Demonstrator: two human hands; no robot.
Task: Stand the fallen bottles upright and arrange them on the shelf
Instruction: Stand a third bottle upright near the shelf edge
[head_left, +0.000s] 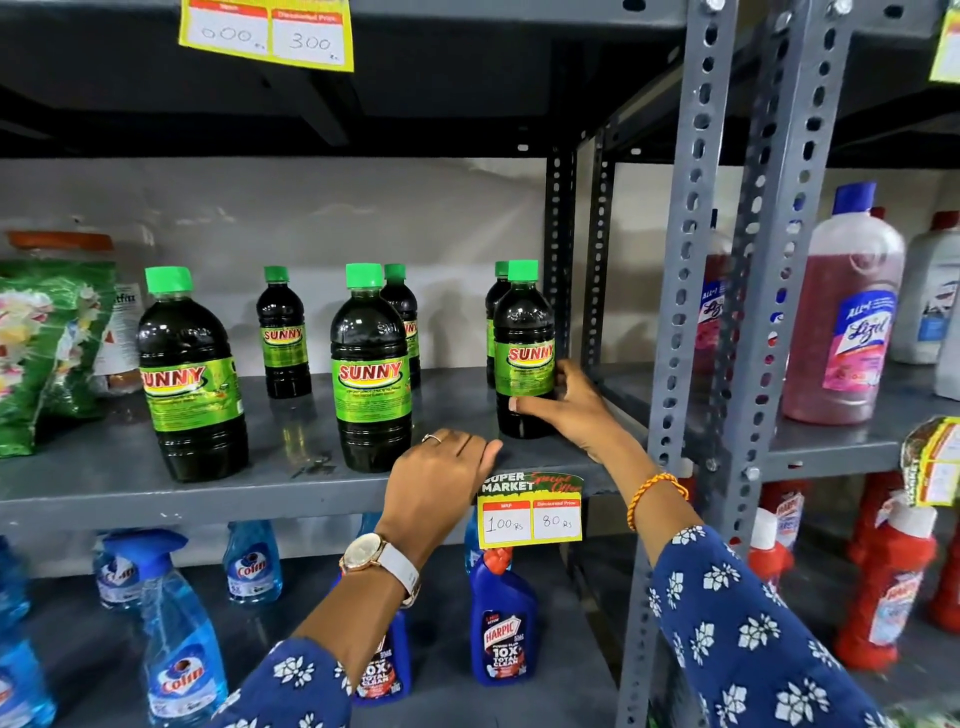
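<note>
Several dark Sunny bottles with green caps stand upright on the grey shelf (130, 488). A large one (189, 374) is at the front left, a second large one (371, 369) in the middle. A small one (283, 332) stands further back. My right hand (569, 410) grips the right front bottle (522, 348) low on its body, near the shelf's right post. Another bottle stands just behind it, mostly hidden. My left hand (441, 478) rests on the shelf's front edge, fingers curled over it, holding nothing.
A green packet (49, 343) sits at the shelf's left end. A price tag (530, 512) hangs from the front edge. Blue spray bottles (179, 639) and Harpic bottles (501, 623) fill the shelf below. A pink Lizol bottle (844, 322) stands beyond the perforated posts (685, 260).
</note>
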